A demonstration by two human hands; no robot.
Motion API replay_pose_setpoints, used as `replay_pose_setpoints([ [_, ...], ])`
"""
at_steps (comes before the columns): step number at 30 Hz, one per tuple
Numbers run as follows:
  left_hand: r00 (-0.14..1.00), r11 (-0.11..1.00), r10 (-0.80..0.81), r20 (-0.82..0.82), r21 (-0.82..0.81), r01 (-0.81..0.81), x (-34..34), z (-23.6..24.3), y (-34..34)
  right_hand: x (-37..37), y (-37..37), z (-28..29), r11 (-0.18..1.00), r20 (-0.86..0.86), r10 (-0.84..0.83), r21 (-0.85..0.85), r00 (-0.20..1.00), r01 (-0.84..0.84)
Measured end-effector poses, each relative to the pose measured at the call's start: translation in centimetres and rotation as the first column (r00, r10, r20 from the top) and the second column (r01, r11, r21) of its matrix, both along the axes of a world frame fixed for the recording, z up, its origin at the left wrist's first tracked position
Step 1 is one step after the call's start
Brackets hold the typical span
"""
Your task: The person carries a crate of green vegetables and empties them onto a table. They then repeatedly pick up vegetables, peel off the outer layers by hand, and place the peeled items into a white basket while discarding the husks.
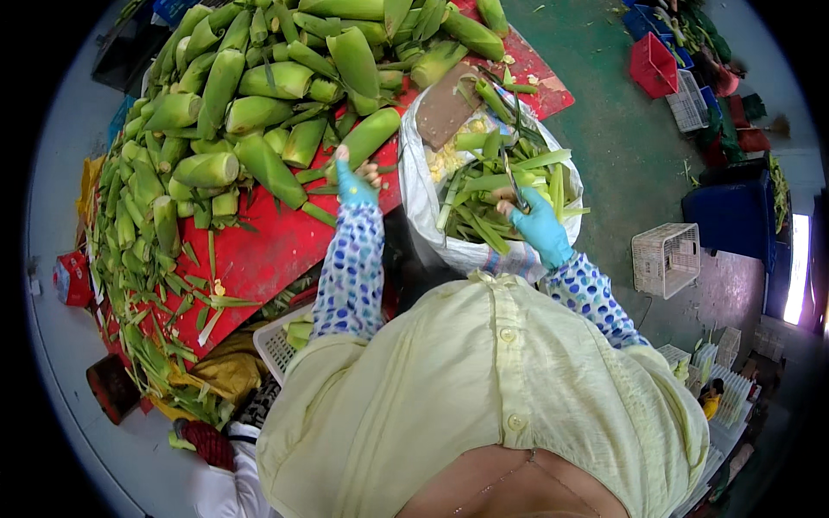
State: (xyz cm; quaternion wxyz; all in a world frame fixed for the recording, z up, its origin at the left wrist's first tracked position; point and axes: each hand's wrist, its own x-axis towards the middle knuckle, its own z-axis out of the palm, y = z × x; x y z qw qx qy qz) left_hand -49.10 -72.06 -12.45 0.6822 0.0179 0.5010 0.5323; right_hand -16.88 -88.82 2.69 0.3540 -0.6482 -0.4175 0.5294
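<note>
My left hand (356, 183), in a light-blue glove with bare fingertips, is at the near end of a green corn ear (371, 134) in its husk. Its thumb and fingers are apart; I cannot tell how firmly they touch the ear. My right hand (540, 226), gloved alike, is closed on a thin dark knife (509, 168), its blade pointing away from me. Below that blade, a white woven sack (416, 186) holds green husk leaves (484, 203) and some pale yellow bits. A brown flat piece (449, 108) lies at the sack's far left rim.
A big heap of corn ears (268, 112) covers much of the red table (250, 268). Under its near edge stands a white basket (275, 345). Another person's sleeve (229, 488) shows at lower left. On the right floor are a white crate (665, 259) and a red basket (654, 67).
</note>
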Motion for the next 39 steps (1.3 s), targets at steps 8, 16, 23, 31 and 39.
replay_pose_setpoints([
  [8, 0.927, 0.851, -0.363, -0.091, 0.373, 0.37, -1.0, 16.0, -9.1, -4.3, 7.0, 5.2, 0.904, -0.628, 0.397, 0.141, 0.67, -0.403],
  [16, 0.943, 0.99, -0.097, 0.319, 0.124, 0.059, 8.8, 17.7, -14.2, -4.0, 2.8, 6.3, 0.922, -0.608, 0.313, 0.011, 0.729, -0.387],
  [23, 0.795, 0.926, -0.373, 0.478, 0.239, 0.291, 12.9, 15.8, -15.7, 1.1, 0.3, 6.8, 0.589, 0.3, 0.577, 0.491, 0.76, -0.642],
  [31, 0.771, 0.925, -0.377, 0.514, 0.16, 0.346, 15.9, 13.6, -18.8, 4.4, -1.8, 2.3, 0.322, 0.824, 0.307, 0.38, 0.475, -0.867],
  [39, 0.773, 0.912, -0.384, 0.504, 0.075, 0.404, 14.4, 14.7, -18.2, 4.0, 1.8, -0.6, 0.954, -0.182, 0.297, 0.103, 0.937, -0.282],
])
